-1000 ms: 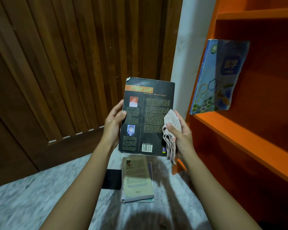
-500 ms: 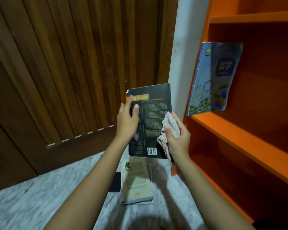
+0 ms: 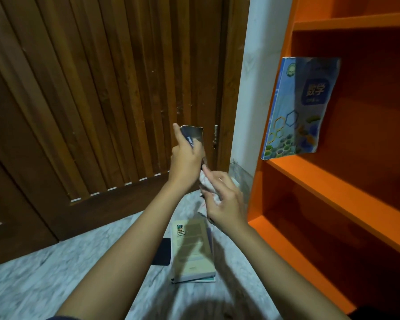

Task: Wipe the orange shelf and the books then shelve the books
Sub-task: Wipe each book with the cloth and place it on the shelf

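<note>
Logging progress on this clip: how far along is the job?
Done: one blue book stands on the shelf. In hand: the left hand holds a dark book, the right hand holds a cloth against it. Left: the stack on the floor.

Two slim forearms (image 3: 125, 257) show in the head view, both uncovered from the wrist back as far as the picture reaches. The left hand (image 3: 186, 162) and the right hand (image 3: 226, 204) are uncovered as well, with long, slender fingers (image 3: 211, 177); blur softens them, so nails and finer detail cannot be told. At the bottom edge, by the near end of the left arm, a thin sliver of dark blue cloth (image 3: 61, 317) shows. Whether it is a sleeve or another part of a garment cannot be told. A dark shape (image 3: 379, 314) in the lower right corner lies in shadow and is unclear.
</note>
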Tool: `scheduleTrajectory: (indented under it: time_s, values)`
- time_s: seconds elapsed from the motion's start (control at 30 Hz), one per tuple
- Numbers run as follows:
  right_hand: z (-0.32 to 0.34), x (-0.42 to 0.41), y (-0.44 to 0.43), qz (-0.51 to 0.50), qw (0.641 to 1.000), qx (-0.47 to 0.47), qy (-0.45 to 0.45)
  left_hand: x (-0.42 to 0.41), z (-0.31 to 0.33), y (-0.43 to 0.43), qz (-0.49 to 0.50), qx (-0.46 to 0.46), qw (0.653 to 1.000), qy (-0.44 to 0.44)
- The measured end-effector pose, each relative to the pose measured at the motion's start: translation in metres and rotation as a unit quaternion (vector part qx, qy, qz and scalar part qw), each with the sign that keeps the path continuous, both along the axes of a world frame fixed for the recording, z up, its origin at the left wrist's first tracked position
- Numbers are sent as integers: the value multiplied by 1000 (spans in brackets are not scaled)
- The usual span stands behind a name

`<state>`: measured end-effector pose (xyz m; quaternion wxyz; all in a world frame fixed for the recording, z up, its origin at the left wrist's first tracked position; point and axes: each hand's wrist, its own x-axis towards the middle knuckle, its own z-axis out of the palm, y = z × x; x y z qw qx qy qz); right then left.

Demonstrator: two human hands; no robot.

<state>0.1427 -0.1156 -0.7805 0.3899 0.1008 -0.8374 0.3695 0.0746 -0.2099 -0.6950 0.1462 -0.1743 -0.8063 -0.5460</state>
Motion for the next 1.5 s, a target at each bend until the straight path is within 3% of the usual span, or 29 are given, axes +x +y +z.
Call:
scheduleTrajectory:
  time_s: [0.13,0.27,0.43,0.5,0.7,0.9,1.13,1.2,1.33,1.4,1.5]
  values:
    - [11,-5,-1,-6,995,91,48,-7,-1,-11,46,127,991,-3]
    - [21,-8,4,44,994,-58,78,-8,4,-23,67,214,975,-4]
    - [41,-20,12,-9,967,-255,7,-1,4,-30,34,244,969,-4]
    - [58,-32,13,-44,959,-282,3,4,5,-28,2,237,972,-2]
    - [89,-52,-5,-82,976,-185,78,9,7,-21,6,197,979,48]
    - [72,-44,-20,-67,993,-91,35,2,8,-24,-15,220,975,38]
    - [75,-43,-14,-38,991,84,101,-1,7,-32,-126,246,961,-9]
    - [78,-51,4,-52,992,35,105,2,9,-33,-140,261,955,-10]
    - [80,-59,34,-134,965,-226,-20,8,14,-26,-134,259,957,10]
    - [74,-52,26,-130,964,-233,-3,10,16,-20,-150,256,955,7]
    - [61,-33,2,-39,988,-133,62,6,18,-17,-152,263,952,20]
